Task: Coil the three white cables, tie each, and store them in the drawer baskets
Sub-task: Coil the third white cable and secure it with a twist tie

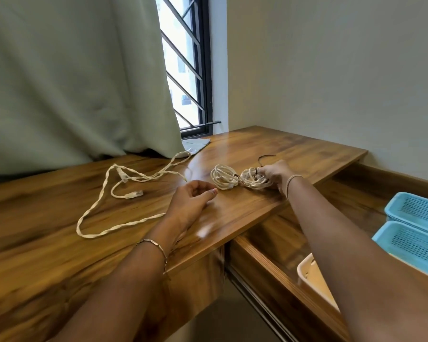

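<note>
White cables number three here, at different stages. Furthest left, the loose cable (pixel 133 194) sprawls uncoiled over the tabletop (pixel 282 149), its twisted length looping towards the near edge and its plugs lying in the middle. The left hand (pixel 190 201) hovers just right of it, fingers loosely curled and holding nothing. Next comes the first coil (pixel 224 180), wound and lying flat. Touching it on the right is the second coil (pixel 251 180), which the right hand (pixel 274 175) grips at its far side, fingertips pinching a dark tie (pixel 267 156) whose free end sticks up.

The step in hand looks to be tying the second coil. Whether the first is already tied is hard to tell, though a dark bit shows at its edge. Next, the tie needs cinching, probably with both hands, and then the loose cable wants gathering and winding.

The tabletop is glossy brown wood. To the right an open drawer (pixel 269 233) holds two blue baskets (pixel 418 211) and a cream basket (pixel 314 280), none visibly containing a cable. Behind hang a pale green curtain (pixel 72 82), a barred window (pixel 183 70) and a cream wall (pixel 331 58).
</note>
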The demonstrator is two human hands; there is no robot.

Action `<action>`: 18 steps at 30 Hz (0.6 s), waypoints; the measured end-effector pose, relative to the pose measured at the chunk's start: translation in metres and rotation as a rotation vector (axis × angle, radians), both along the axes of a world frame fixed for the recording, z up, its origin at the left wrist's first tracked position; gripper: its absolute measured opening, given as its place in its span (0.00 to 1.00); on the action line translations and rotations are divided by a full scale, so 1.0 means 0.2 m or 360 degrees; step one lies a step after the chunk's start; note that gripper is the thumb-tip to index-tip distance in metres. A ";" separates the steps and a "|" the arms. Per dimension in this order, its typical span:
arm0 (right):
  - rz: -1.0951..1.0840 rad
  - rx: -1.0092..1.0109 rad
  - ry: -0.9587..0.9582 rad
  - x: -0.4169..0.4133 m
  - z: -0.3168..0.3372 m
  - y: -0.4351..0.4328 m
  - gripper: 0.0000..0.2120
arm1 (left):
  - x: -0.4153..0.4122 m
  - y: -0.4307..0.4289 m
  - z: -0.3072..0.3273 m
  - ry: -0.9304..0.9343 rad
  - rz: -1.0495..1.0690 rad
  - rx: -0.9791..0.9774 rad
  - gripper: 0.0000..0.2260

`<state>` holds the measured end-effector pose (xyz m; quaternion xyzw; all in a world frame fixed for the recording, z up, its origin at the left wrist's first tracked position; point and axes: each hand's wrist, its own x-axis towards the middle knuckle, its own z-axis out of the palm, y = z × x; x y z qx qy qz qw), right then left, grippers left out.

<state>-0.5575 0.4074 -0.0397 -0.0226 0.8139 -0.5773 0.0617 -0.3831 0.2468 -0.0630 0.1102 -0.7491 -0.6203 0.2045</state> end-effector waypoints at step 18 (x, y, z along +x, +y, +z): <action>-0.0118 0.0465 0.0260 -0.02 -0.03 -0.05 0.21 | 0.01 0.00 0.00 0.0033 -0.0023 -0.0018 0.05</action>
